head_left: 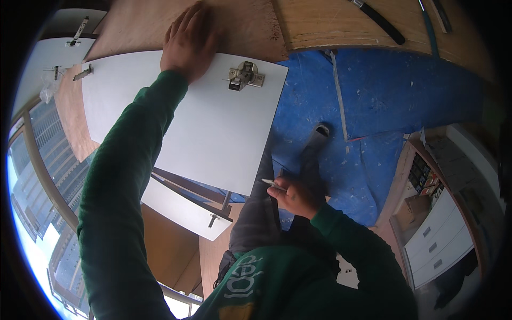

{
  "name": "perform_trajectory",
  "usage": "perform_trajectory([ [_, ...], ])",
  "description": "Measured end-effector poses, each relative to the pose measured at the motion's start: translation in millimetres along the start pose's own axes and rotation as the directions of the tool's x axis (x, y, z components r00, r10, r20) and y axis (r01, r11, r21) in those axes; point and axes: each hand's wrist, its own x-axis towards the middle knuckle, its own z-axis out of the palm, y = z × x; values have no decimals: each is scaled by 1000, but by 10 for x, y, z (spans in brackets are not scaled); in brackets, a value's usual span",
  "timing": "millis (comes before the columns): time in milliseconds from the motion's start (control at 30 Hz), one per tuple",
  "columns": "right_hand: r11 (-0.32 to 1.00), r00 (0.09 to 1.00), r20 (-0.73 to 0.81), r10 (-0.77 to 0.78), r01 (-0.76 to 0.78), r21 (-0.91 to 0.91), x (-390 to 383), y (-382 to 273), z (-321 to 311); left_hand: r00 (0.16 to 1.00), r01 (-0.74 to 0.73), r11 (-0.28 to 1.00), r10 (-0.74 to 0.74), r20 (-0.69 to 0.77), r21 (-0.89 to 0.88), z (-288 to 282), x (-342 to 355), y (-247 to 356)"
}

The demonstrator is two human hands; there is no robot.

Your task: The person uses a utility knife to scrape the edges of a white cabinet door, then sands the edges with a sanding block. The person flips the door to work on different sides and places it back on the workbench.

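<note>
Two bare hands are set well apart: the left hand point(190, 47) lies open, palm down, over the twelve o'clock edge of a white panel point(216, 122), fingers reaching onto a brown board point(242, 26); the right hand point(296, 199) is closed around a slim pen point(274, 185), near the panel's five o'clock corner. From the right hand, the panel lies toward ten o'clock. One hinge point(246, 76) sits on it at two o'clock, a second hinge point(84, 73) at ten. Past its three o'clock edge, a blue floor sheet point(384, 96) gives open room, with a black-handled tool point(383, 23) farther out toward one.
</note>
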Motion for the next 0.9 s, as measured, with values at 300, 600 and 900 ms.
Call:
perform_trajectory([
  [300,756,837,-302,-456,185,-628,1381,-1610,-1879,995,66,997,-68,71,29,-247,-63,52],
  [600,406,712,-270,-648,23,-914,2758,-1782,-2222,989,106,994,-102,107,-35,-199,96,232],
  [900,264,558,-225,-799,-11,-965,2770,-1735,-2300,987,103,994,-98,130,-29,-242,87,227],
])
